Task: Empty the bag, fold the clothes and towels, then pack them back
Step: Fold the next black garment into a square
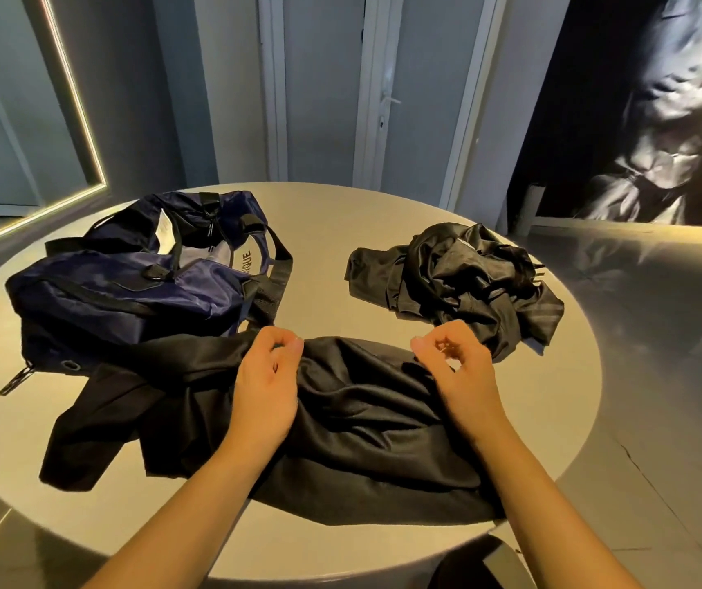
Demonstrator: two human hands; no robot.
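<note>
A black garment [353,423] lies crumpled across the near half of the round table [332,218]. My left hand [266,388] hovers over its far left edge with curled fingers, thumb near fingertips, and I cannot tell if it pinches the cloth. My right hand [457,367] sits over the far right edge in the same curled pose. A navy duffel bag [136,286] with black straps lies open at the left. At the right rests a pile of shiny black clothes [463,278].
The table's near edge runs just below the garment. A dark chair back [480,563] shows under the front edge. Doors [383,99] and a lit mirror frame [77,91] stand behind the table.
</note>
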